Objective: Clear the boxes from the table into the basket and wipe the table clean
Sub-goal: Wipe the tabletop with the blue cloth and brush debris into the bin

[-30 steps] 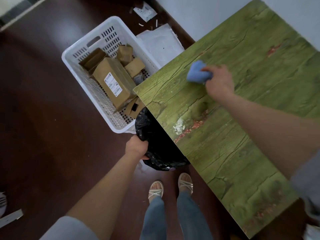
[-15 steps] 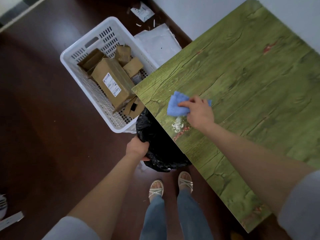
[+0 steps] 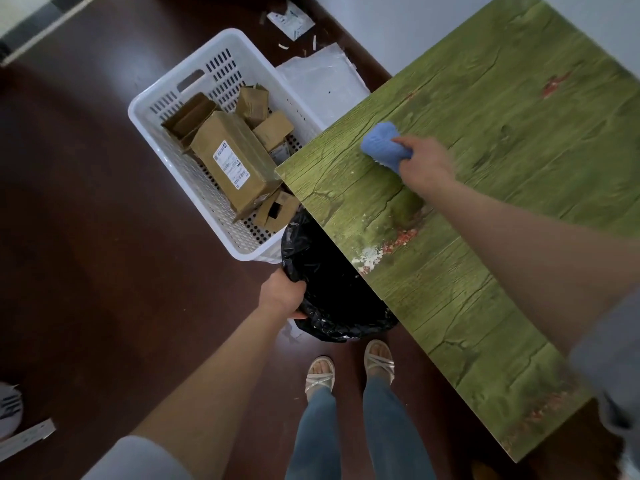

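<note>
Dark brown floor [image 3: 86,202], pale grey wall [image 3: 398,29]

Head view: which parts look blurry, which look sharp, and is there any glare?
In the head view, the grey sleeve at the lower right is smeared and out of focus; the boxes in the basket and the table grain look sharp; the dark floor shows only a faint sheen, no harsh glare.

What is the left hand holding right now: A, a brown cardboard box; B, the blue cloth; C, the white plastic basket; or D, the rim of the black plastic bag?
D: the left hand grips the rim of the black plastic bag beside the green wooden table.
</note>
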`<state>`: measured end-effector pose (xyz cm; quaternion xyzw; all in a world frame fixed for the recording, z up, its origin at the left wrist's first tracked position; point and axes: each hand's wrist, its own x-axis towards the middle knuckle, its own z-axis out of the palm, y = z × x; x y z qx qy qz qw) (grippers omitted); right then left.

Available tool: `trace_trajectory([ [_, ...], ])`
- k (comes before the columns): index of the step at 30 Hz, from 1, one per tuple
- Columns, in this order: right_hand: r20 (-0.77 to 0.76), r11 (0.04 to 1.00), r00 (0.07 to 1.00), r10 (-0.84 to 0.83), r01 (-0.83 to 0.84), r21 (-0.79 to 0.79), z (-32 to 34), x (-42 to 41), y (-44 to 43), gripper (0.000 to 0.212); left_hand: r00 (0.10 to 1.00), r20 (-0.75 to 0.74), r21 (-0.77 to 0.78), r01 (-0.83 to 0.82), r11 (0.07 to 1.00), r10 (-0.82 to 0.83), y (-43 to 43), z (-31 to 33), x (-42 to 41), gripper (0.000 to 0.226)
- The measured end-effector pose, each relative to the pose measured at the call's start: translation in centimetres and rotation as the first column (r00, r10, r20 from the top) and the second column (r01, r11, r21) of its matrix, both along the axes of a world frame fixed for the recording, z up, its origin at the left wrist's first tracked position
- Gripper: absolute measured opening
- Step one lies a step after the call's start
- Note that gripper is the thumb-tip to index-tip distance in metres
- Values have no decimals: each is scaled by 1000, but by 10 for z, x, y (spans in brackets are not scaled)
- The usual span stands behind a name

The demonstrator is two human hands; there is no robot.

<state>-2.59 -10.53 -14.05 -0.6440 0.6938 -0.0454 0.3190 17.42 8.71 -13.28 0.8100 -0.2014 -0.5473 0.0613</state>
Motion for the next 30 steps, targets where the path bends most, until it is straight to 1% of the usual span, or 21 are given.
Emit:
trace_trajectory([
  [2, -69, 989, 990, 126, -120, 87, -1, 14, 4, 52, 1000, 2, 0, 1, 1000, -1, 0, -2, 0, 29],
  [3, -107, 980, 977, 183, -172, 99, -1, 19, 13, 52, 1000, 5, 4, 5, 1000, -5, 0, -3, -1, 31],
  [5, -147, 966, 955, 259, -252, 64, -4, 24, 39, 54, 1000, 8, 5, 12, 1000, -12, 2, -3, -2, 32],
  [6, -135, 954, 945, 299, -293, 63, -5, 23, 55, 52, 1000, 10, 4, 11, 1000, -11, 3, -2, -2, 33],
  [8, -63, 936, 936, 345, -339, 98, -5, 17, 74, 44, 1000, 15, 7, 19, 1000, -19, 3, 0, -2, 34],
  [9, -33, 948, 950, 312, -308, 81, -2, 14, 79, 41, 1000, 13, 17, 18, 1000, -18, 4, 1, -3, 34],
  [10, -12, 974, 974, 224, -224, 17, 1, 11, 80, 39, 1000, 6, 25, 11, 1000, -11, 4, 3, -3, 33],
  [11, 2, 991, 994, 105, -105, -78, 4, 7, 79, 39, 1000, 2, 29, 4, 1000, -5, 4, 4, -2, 32],
  [12, -8, 990, 1000, 7, -8, -137, 6, 1, 76, 41, 1000, 2, 28, 5, 1000, -5, 4, 4, -2, 30],
  [13, -49, 991, 998, -29, 22, -135, 6, -5, 74, 42, 1000, 6, 28, 5, 1000, -5, 3, 4, -1, 27],
  [15, -164, 999, 986, 39, -36, 17, 4, -16, 75, 41, 1000, 9, 30, 20, 999, -21, 4, 3, -3, 24],
  [16, -175, 999, 984, 40, -34, 35, 3, -18, 74, 40, 1000, 11, 29, 28, 999, -29, 4, 2, -3, 24],
  [18, -155, 998, 987, -40, 32, -55, 3, -18, 73, 40, 999, 22, 32, 28, 999, -28, 4, 2, -3, 27],
  [19, -160, 997, 986, -40, 28, -77, 3, -16, 73, 40, 999, 24, 31, 23, 999, -23, 4, 3, -3, 29],
  [21, -186, 1000, 983, 12, -13, -4, 2, -14, 76, 38, 1000, 20, 26, 23, 999, -24, 4, 2, -5, 31],
  [22, -172, 1000, 985, -11, 10, -9, 2, -13, 77, 38, 999, 19, 26, 26, 999, -26, 4, 2, -5, 31],
  [24, -139, 993, 985, -106, 97, -70, 1, -15, 78, 38, 999, 23, 26, 28, 999, -29, 3, 1, -5, 27],
  [26, -178, 999, 983, -35, 40, 27, 0, -18, 81, 37, 999, 23, 25, 32, 999, -33, 3, 2, -5, 24],
  [27, -179, 999, 984, -15, 24, 47, 0, -20, 82, 36, 999, 25, 20, 33, 999, -33, 3, 1, -5, 25],
  [29, -141, 993, 983, -115, 108, -51, 1, -22, 81, 33, 999, 29, 17, 33, 999, -33, 5, -1, -5, 26],
  [30, -135, 987, 979, -151, 143, -71, 2, -25, 79, 32, 999, 30, 14, 35, 999, -35, 5, -2, -5, 24],
])
